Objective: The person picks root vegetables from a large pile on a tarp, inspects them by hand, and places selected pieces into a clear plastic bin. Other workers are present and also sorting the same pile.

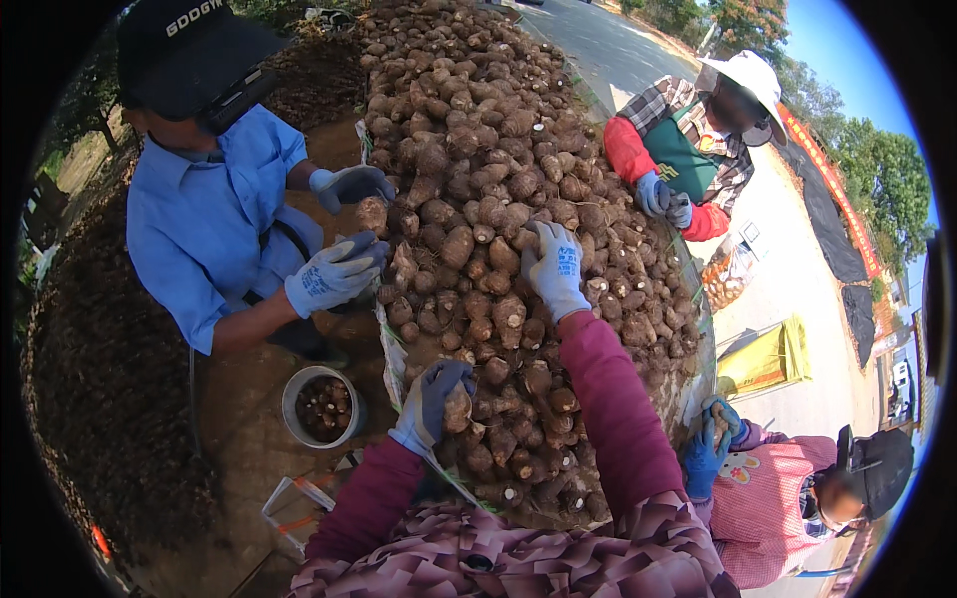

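A large heap of brown, hairy taro corms point(478, 187) lies before me. In my left hand point(430, 404), gloved in grey and white, is a taro corm point(457, 409), held at the heap's near left edge. Farther up the heap, my right hand point(557, 269) in a similar glove has its thumb and fingers around another corm point(525, 240); part of that corm is hidden by the fingers. Several corms around both hands show pale cut ends.
A person point(217, 209) in blue at the left has gloved hands beside a corm point(371, 215). Two more people point(688, 142) work along the right side. A bucket point(287, 407) of small corms stands left, near a metal-framed stand point(280, 493). A yellow bag point(766, 359) lies right.
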Demonstrator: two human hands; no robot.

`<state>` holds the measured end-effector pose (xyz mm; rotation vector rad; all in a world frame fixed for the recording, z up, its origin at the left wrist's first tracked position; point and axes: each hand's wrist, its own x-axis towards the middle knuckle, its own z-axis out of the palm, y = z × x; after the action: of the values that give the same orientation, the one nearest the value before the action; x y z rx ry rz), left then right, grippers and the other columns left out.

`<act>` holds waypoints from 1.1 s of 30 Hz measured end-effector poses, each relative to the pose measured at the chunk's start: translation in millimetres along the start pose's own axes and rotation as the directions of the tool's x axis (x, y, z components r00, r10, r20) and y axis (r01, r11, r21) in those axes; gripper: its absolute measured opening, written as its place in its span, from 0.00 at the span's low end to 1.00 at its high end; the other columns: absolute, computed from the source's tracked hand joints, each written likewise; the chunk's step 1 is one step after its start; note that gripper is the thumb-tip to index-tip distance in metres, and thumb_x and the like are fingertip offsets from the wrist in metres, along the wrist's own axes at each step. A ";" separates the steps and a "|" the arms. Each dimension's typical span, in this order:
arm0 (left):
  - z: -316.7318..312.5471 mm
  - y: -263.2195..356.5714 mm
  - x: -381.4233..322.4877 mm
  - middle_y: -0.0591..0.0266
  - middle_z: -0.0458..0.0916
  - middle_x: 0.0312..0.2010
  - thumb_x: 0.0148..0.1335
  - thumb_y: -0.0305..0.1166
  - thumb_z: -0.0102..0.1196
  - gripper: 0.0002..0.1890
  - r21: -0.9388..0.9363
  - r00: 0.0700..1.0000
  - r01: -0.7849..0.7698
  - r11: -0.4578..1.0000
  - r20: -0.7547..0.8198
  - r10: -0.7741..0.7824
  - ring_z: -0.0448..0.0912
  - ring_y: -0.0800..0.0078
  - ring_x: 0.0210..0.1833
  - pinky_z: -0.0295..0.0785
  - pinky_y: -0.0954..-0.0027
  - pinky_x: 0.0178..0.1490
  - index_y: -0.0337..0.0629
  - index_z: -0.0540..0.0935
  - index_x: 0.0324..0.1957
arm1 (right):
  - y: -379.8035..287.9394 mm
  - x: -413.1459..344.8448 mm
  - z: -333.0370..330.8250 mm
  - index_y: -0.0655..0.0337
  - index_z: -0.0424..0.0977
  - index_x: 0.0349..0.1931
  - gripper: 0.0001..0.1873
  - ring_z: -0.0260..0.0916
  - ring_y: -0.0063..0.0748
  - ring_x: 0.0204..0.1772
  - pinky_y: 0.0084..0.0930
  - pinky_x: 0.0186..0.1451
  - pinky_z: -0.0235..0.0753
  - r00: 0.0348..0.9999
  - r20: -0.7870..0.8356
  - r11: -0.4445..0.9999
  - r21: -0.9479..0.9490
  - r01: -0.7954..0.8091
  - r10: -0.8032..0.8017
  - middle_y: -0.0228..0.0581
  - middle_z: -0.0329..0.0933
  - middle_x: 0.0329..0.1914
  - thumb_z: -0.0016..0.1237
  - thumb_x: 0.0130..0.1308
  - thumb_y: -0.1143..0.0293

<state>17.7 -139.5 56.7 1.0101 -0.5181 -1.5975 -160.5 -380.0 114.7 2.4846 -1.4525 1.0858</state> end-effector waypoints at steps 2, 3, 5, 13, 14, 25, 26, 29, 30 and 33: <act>-4.7 1.4 3.9 0.60 0.84 0.37 0.77 0.47 0.56 0.20 -0.035 1.000 -0.008 0.999 -0.023 0.007 0.83 0.71 0.38 0.79 0.70 0.45 0.38 0.82 0.52 | -17.1 1.7 16.2 0.56 0.79 0.55 0.19 0.76 0.51 0.60 0.47 0.63 0.73 0.988 -0.020 0.982 0.115 0.152 -0.151 0.43 0.81 0.55 0.57 0.63 0.71; -7.0 1.7 5.7 0.59 0.84 0.37 0.78 0.49 0.54 0.22 -0.053 0.999 -0.023 0.998 -0.026 0.021 0.83 0.71 0.38 0.79 0.70 0.45 0.36 0.82 0.52 | -28.1 -1.3 24.6 0.55 0.78 0.60 0.24 0.76 0.50 0.60 0.46 0.65 0.73 0.950 0.060 0.948 0.104 0.301 -0.308 0.43 0.78 0.60 0.58 0.61 0.73; -8.8 1.5 9.1 0.57 0.85 0.35 0.79 0.52 0.51 0.25 -0.096 0.999 -0.012 0.995 -0.046 0.007 0.84 0.69 0.37 0.79 0.69 0.44 0.35 0.81 0.52 | -51.5 -6.3 46.3 0.51 0.74 0.68 0.34 0.78 0.51 0.61 0.47 0.64 0.77 0.895 0.248 0.917 -0.053 0.395 -0.372 0.50 0.73 0.69 0.60 0.58 0.76; -11.1 10.9 18.0 0.51 0.86 0.39 0.78 0.59 0.51 0.33 -0.429 0.996 0.077 0.900 0.063 -0.055 0.86 0.61 0.36 0.85 0.59 0.40 0.36 0.74 0.64 | -50.7 6.8 68.6 0.49 0.70 0.72 0.36 0.81 0.55 0.60 0.43 0.59 0.83 0.860 0.476 0.977 -0.008 0.212 -0.183 0.54 0.65 0.77 0.62 0.61 0.76; -14.3 13.5 20.9 0.50 0.85 0.43 0.77 0.60 0.51 0.34 -0.429 0.996 0.072 0.900 0.074 -0.044 0.86 0.61 0.38 0.85 0.59 0.41 0.37 0.74 0.65 | -48.7 2.6 61.9 0.50 0.70 0.71 0.36 0.81 0.56 0.60 0.44 0.60 0.83 0.866 0.463 0.980 0.036 0.194 -0.189 0.55 0.66 0.77 0.63 0.61 0.75; -18.0 11.7 85.6 0.45 0.79 0.64 0.77 0.55 0.54 0.35 -0.476 0.983 0.098 0.874 0.181 -0.012 0.86 0.59 0.53 0.87 0.53 0.51 0.37 0.69 0.72 | -58.1 -49.0 -31.7 0.59 0.77 0.63 0.30 0.80 0.50 0.65 0.37 0.61 0.82 0.930 0.366 0.801 0.562 -0.205 -0.019 0.51 0.76 0.68 0.68 0.58 0.76; -15.0 12.0 92.7 0.46 0.80 0.62 0.77 0.54 0.54 0.33 -0.545 0.973 0.171 0.821 0.224 -0.053 0.86 0.59 0.53 0.87 0.52 0.52 0.37 0.71 0.70 | -63.3 -56.5 -35.8 0.62 0.77 0.62 0.29 0.77 0.56 0.66 0.40 0.65 0.80 0.945 0.281 0.836 0.548 -0.013 -0.169 0.52 0.78 0.64 0.67 0.58 0.72; -14.1 13.6 91.3 0.49 0.82 0.58 0.77 0.48 0.56 0.29 -0.513 0.944 0.246 0.822 0.318 -0.085 0.86 0.61 0.54 0.88 0.55 0.50 0.38 0.72 0.69 | -69.6 -74.1 -50.2 0.62 0.79 0.58 0.23 0.81 0.53 0.58 0.37 0.57 0.82 0.901 0.394 0.804 0.586 -0.096 -0.180 0.51 0.80 0.60 0.65 0.62 0.71; -14.3 14.8 85.6 0.50 0.83 0.57 0.77 0.45 0.57 0.28 -0.463 0.935 0.245 0.852 0.346 -0.081 0.86 0.61 0.54 0.88 0.57 0.49 0.38 0.72 0.69 | -66.6 -75.8 -57.2 0.62 0.79 0.58 0.23 0.81 0.50 0.58 0.37 0.56 0.82 0.881 0.425 0.798 0.594 -0.096 -0.210 0.50 0.80 0.60 0.65 0.63 0.71; -8.0 15.6 55.4 0.52 0.80 0.61 0.72 0.38 0.62 0.35 -0.331 0.946 0.180 0.926 0.317 -0.070 0.85 0.61 0.57 0.89 0.62 0.46 0.43 0.63 0.76 | -59.7 -77.8 -76.9 0.63 0.79 0.59 0.23 0.81 0.43 0.58 0.36 0.56 0.82 0.827 0.536 0.773 0.593 -0.227 -0.169 0.48 0.80 0.60 0.66 0.64 0.69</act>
<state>32.4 -194.7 45.9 0.5374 -0.3498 -1.8934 -178.8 -259.8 142.3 3.5387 -1.3918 1.0149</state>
